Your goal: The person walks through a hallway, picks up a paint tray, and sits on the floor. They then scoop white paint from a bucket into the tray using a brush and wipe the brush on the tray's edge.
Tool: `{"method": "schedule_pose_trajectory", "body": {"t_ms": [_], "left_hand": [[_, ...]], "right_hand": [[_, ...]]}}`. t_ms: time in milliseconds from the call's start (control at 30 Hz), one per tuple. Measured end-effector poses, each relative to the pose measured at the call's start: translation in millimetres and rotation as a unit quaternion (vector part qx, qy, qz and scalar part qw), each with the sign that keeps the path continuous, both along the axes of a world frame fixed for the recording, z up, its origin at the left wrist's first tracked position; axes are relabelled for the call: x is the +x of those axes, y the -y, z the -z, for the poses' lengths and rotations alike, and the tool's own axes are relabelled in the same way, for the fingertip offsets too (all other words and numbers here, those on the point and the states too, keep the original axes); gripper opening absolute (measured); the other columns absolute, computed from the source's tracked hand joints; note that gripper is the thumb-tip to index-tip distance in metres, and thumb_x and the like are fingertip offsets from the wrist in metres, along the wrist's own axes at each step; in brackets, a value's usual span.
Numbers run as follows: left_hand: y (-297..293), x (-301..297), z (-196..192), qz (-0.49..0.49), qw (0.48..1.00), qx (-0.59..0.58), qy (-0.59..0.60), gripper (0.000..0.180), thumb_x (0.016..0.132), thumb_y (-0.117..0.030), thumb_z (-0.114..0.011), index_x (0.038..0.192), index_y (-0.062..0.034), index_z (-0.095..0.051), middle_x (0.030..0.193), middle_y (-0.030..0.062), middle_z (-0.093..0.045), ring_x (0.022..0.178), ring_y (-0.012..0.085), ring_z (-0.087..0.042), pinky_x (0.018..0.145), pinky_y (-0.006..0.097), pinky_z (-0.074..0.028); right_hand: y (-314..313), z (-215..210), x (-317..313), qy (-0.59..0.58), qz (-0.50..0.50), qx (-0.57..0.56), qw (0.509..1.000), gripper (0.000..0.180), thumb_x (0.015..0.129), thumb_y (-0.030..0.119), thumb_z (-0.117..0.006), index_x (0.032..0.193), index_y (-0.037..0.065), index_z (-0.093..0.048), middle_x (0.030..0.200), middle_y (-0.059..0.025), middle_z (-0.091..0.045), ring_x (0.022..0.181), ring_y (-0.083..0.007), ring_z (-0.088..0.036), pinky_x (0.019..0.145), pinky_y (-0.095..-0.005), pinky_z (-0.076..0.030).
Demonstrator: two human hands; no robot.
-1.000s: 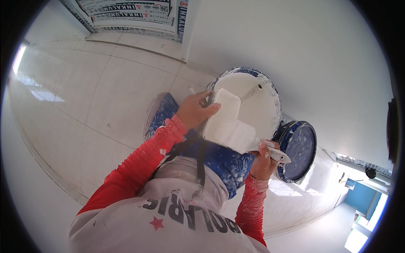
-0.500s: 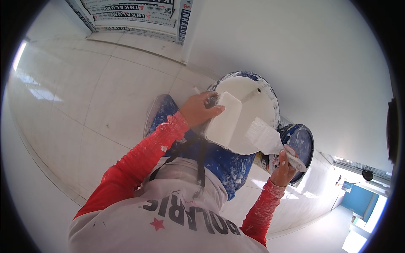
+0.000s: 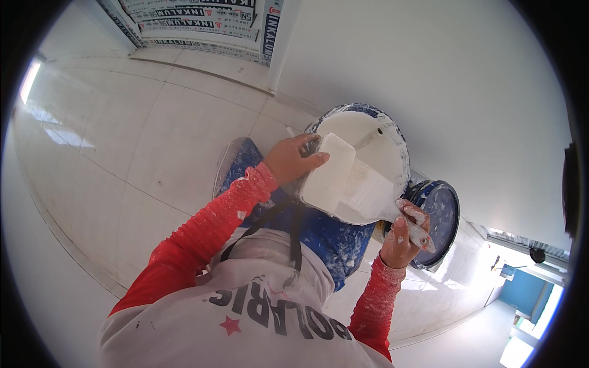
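My left hand point(image 3: 289, 161) is closed on the left edge of a white rectangular tub point(image 3: 320, 187), its thumb over the rim. The tub is coated inside with white paint and sits over the near left part of a large round bucket point(image 3: 404, 147). White paint fills the bucket, and a dark hole shows in something lying across it. With my right hand point(image 3: 402, 236) I grip the handle of a wide paintbrush point(image 3: 375, 195). Its white-coated bristles lie at the tub's right side, pointing left; whether they touch paint I cannot tell.
Beside the large bucket, to the right, stands a smaller dark blue lidded bucket point(image 3: 443, 211). A paint-spattered blue container point(image 3: 331, 245) is close in front of my body. White wall point(image 3: 466, 92) rises behind the buckets, and pale floor tiles point(image 3: 184, 129) spread to the left.
My right hand has moved slightly left and down, bringing the brush's bristles leftward to the tub's side. The left hand keeps its hold on the tub.
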State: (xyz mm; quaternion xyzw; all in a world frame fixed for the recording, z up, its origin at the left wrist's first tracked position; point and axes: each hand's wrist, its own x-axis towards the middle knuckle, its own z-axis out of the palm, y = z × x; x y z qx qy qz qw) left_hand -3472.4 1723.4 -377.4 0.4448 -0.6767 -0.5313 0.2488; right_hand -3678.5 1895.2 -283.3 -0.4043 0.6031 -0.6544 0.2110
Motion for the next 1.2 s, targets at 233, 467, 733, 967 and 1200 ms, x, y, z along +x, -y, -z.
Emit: {"method": "schedule_pose_trajectory", "body": {"t_ms": [233,467,733,967,1200], "left_hand": [[2,1,3,0.005,1.0,-0.011,-0.023,0.057,0.081,-0.036,-0.069,0.124,-0.0005,-0.059,0.074,0.0083,-0.064,0.065,0.013,-0.057,0.062,0.028,-0.048],[3,1,1,0.004,1.0,0.007,-0.015,0.057,0.08,-0.037,-0.07,0.122,-0.0001,-0.06,0.073,0.0084,-0.064,0.065,0.0134,-0.057,0.062,0.028,-0.048],[3,-2,0,0.0,1.0,-0.013,0.0,0.06,0.079,-0.038,-0.07,0.123,0.0002,-0.059,0.073,0.0095,-0.064,0.066,0.0155,-0.058,0.064,0.029,-0.049],[4,-1,1,0.011,0.999,0.036,0.012,0.064,0.077,-0.044,-0.071,0.124,-0.0023,-0.06,0.088,0.0152,-0.064,0.079,0.023,-0.061,0.074,0.035,-0.05],[6,-3,14,0.015,0.998,0.036,-0.057,0.056,0.082,-0.027,-0.071,0.125,0.0048,-0.057,0.079,0.0058,-0.061,0.072,0.0103,-0.055,0.066,0.025,-0.048]], "right_hand": [[11,14,12,0.143,-0.027,0.14,0.979,0.015,0.08,0.004,-0.064,0.091,-0.001,-0.055,0.1,-0.0197,-0.065,0.085,-0.0235,-0.065,0.064,-0.0313,-0.057],[10,7,8,0.14,-0.023,0.165,0.976,0.021,0.08,0.012,-0.067,0.093,0.001,-0.057,0.098,-0.017,-0.065,0.081,-0.0205,-0.065,0.059,-0.0288,-0.057],[6,-10,-9,0.095,-0.018,0.183,0.978,0.016,0.079,0.009,-0.064,0.089,-0.001,-0.057,0.096,-0.0178,-0.066,0.077,-0.0204,-0.065,0.057,-0.0285,-0.055],[7,-18,-50,0.09,0.043,0.121,0.988,0.016,0.081,0.008,-0.065,0.092,-0.001,-0.058,0.093,-0.0157,-0.065,0.071,-0.0175,-0.064,0.057,-0.0269,-0.055],[92,84,-89,-0.045,-0.088,0.263,0.96,0.022,0.078,0.014,-0.072,0.096,0.003,-0.065,0.086,-0.007,-0.069,0.075,-0.0146,-0.066,0.069,-0.0308,-0.054]]}}
